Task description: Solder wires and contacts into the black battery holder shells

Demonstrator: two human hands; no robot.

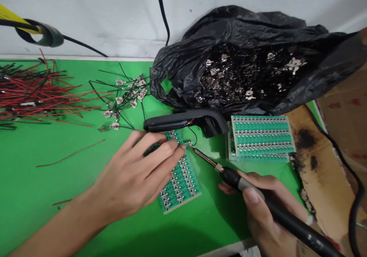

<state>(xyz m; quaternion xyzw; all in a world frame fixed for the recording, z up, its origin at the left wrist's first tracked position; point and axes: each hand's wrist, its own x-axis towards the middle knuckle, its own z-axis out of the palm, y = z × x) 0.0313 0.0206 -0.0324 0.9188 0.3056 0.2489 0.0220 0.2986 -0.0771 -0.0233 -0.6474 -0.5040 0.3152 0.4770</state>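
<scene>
left hand (140, 173) palm down, fingers (162, 155) bent; right hand (268, 226) curled, thumb (252, 196) uppermost

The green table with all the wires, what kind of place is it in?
Probably a small electronics workshop: the right hand holds a soldering iron, and there are stacked circuit boards and a pile of red and black wires.
</scene>
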